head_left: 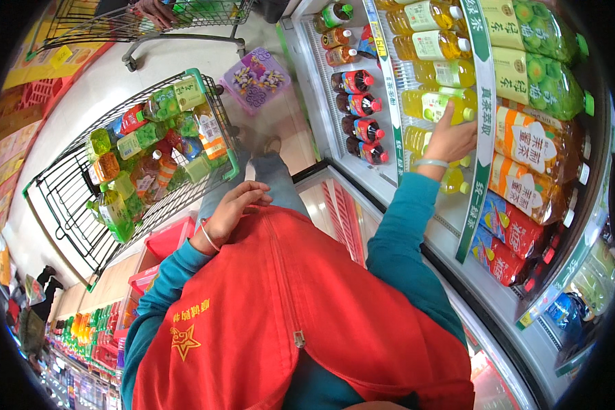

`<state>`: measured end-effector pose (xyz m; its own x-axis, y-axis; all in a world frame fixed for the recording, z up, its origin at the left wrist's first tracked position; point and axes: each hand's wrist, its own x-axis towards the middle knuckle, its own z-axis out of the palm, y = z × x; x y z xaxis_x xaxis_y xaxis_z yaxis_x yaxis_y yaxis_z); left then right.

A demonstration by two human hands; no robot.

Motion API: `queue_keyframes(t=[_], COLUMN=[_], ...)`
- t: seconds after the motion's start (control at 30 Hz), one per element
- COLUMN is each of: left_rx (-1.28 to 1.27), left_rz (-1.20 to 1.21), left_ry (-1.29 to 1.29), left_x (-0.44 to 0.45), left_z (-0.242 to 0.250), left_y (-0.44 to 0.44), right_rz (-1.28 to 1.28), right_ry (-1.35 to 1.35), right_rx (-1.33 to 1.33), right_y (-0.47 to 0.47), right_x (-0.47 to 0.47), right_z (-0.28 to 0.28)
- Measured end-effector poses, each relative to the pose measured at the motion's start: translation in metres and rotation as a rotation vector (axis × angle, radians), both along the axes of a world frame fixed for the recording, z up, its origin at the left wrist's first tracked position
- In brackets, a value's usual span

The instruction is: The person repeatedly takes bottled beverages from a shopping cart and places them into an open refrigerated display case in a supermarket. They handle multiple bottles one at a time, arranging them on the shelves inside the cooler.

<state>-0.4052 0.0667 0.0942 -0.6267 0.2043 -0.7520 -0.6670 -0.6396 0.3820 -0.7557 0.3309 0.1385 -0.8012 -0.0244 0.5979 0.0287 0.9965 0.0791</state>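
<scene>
My right hand (448, 142) reaches into an upright drinks cooler, its fingers at a bottle of yellow drink (435, 106) with a white label; whether it grips the bottle cannot be told. Above and below stand further yellow bottles in rows, behind a green-and-white shelf strip (485, 102). Near the front of my red vest (246, 287), my left hand (238, 207) rests with bent fingers and nothing seen in it. Large bottles of green tea (538, 84) and orange-labelled jasmine tea (533, 138) fill the shelf at the right. Dark bottles with red caps (361, 105) lie farther left.
A wire shopping cart (66, 205) holding many large drink bottles (148, 133) stands at the left. Behind it are a purple flowered box (256, 79) on the floor and a second cart (195, 25). The cooler's open door frame (338, 205) is beside my legs.
</scene>
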Motion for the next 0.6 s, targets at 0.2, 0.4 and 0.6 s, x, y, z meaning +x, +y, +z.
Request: queue_keyframes(t=[0.2, 0.4, 0.6], left_rx=[-0.038, -0.063, -0.088], left_rz=[-0.05, -0.024, -0.017], left_ry=[0.031, 0.057, 0.075], left_x=[-0.008, -0.008, -0.001], left_z=[0.004, 0.012, 0.014], left_y=[0.005, 0.006, 0.008], right_rz=[-0.061, 0.06, 0.086], right_ry=[-0.271, -0.282, -0.082], right_rx=[-0.086, -0.316, -0.182], right_y=[0.051, 0.042, 0.011], right_x=[-0.075, -0.098, -0.128], right_z=[-0.014, -0.027, -0.035])
